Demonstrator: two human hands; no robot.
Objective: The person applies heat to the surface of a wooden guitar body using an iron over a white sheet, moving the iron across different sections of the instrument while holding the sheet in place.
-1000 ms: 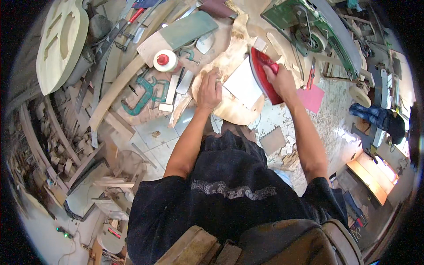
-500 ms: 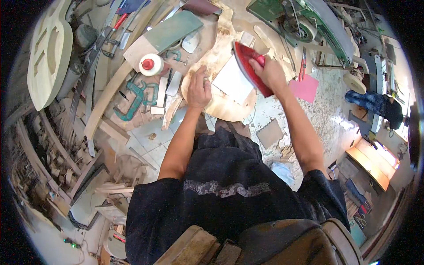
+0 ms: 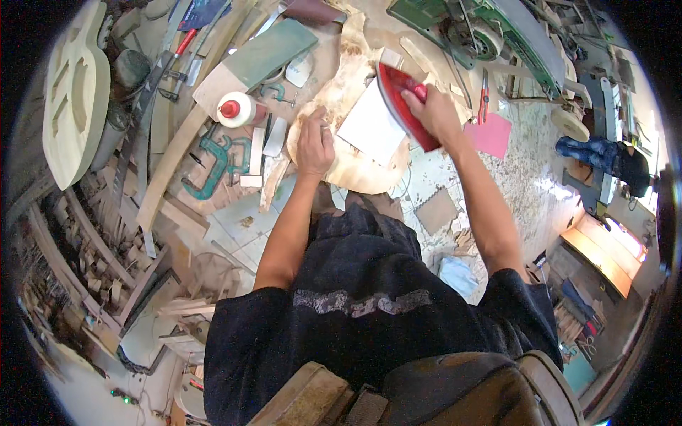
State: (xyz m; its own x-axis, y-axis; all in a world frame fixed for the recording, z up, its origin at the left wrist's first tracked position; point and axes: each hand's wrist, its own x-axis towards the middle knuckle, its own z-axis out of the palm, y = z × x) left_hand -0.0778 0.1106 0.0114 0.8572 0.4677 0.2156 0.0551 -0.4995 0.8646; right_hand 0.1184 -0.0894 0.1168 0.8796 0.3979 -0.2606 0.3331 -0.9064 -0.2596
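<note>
1. Clock directions are taken from the white sheet, which lies on the pale, curved wooden panel on the table.
2. The right hand, at 3 o'clock, has its fingers wrapped around the handle of the red iron. The iron is held tilted over the sheet's right-hand edge; whether its plate touches the sheet cannot be told.
3. The left hand, at 8 o'clock, rests on the panel beside the sheet, its fingers extended, fairly close together and holding nothing visible.
4. Nearby, a white bottle with a red cap stands at 9 o'clock and green clamps lie at 8 o'clock; a pink sheet lies at 3 o'clock.
5. The step in hand appears to be ironing through the white sheet onto the panel, with the left hand steadying the wood.
6. The next move seems to call for a level plate, even pressure over the sheet, and left fingers kept clear of the heat.
</note>
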